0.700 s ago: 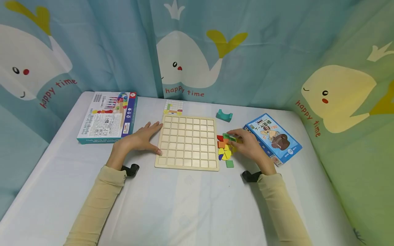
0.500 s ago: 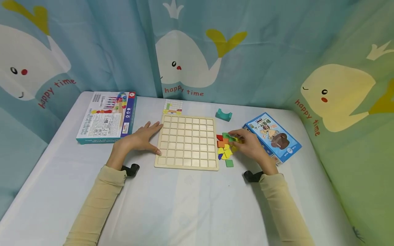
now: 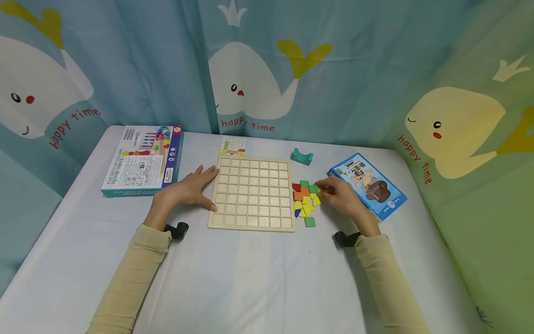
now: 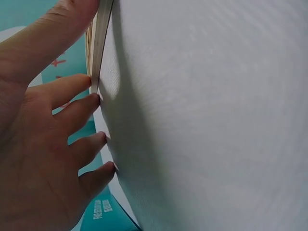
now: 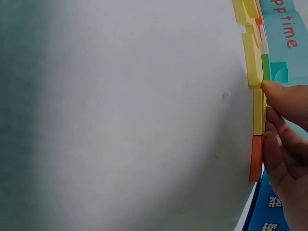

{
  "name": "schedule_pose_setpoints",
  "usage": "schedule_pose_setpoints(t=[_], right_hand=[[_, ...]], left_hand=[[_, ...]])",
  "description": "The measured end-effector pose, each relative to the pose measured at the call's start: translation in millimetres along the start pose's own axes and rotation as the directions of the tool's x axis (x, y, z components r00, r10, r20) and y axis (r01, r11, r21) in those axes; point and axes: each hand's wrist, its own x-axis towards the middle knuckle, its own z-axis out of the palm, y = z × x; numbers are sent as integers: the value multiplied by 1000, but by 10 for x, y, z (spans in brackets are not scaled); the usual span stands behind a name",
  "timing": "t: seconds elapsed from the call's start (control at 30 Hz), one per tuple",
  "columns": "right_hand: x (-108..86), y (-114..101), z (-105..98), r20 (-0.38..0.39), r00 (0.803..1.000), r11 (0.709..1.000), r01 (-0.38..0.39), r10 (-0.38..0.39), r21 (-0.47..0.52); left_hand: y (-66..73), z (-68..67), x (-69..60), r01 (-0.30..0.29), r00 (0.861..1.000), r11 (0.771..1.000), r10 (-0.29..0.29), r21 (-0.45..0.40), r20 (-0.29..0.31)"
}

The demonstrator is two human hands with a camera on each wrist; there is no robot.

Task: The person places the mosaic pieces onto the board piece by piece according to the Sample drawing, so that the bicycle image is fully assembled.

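My left hand lies spread at the left side of a wooden grid board, its thumb touching the rim. In the left wrist view, the fingers are extended, with the board's edge beside the thumb. At the right side of the pile of flat coloured tiles is my right hand. The right wrist view shows its fingertips touching a yellow tile and an orange tile on the table. Green, red, orange, yellow and blue tiles lie between board and hand; the hand covers some.
Behind the board lies a pattern card. A teal curved block sits to its right. One game box is at the back left, and a blue box is beyond the right hand. A separate green tile lies in front of the pile.
My right hand has shifted slightly right from the pile, uncovering more green and yellow tiles. The left hand stays at the board's edge. The head view has shifted a little.
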Motion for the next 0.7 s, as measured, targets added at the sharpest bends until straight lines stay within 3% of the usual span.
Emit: schedule_pose_setpoints(t=[0.47,0.7], right_hand=[[24,-19,-53,73,991,993,-114,114,2],[-4,-22,-72,53,989,991,-136,136,-2]], left_hand=[[-17,-8,25,15,1000,1000,-15,-7,6],[-20,-4,37,-8,1000,1000,8,0,4]])
